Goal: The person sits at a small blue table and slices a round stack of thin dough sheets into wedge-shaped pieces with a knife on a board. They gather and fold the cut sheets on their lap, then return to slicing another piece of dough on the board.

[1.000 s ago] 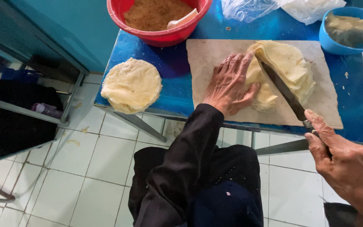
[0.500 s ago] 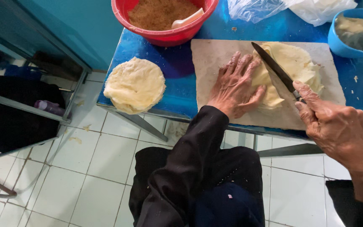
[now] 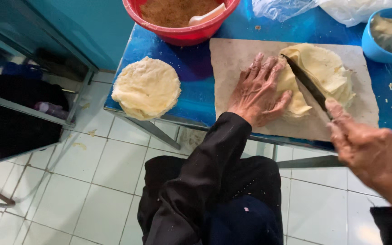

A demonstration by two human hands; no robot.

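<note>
Since half a second earlier, the knife (image 3: 308, 84) had swung down so its dark blade lay slantwise across the pale flatbreads (image 3: 323, 72) on the brown board (image 3: 232, 59), its tip nearer the left hand (image 3: 257, 93). That hand had stayed flat on the board, fingers spread open, thumb and fingertips touching the edge of the flatbread pile. The right hand (image 3: 370, 152) had dropped lower and was blurred; its fingers were closed around the knife handle, which they hid from view.

Part of the red bowl (image 3: 182, 31) was cut off by the top edge; it held brown crumbly filling and a pale spoon (image 3: 207, 15). Only a piece of the blue bowl (image 3: 377, 47) showed at the right edge, with greyish paste inside that was hard to make out. A second stack of flatbreads (image 3: 146, 87) sat on the corner of the blue worktop (image 3: 196, 72), overhanging it slightly. Crumpled clear plastic (image 3: 327, 8) lay at the far side.
</note>
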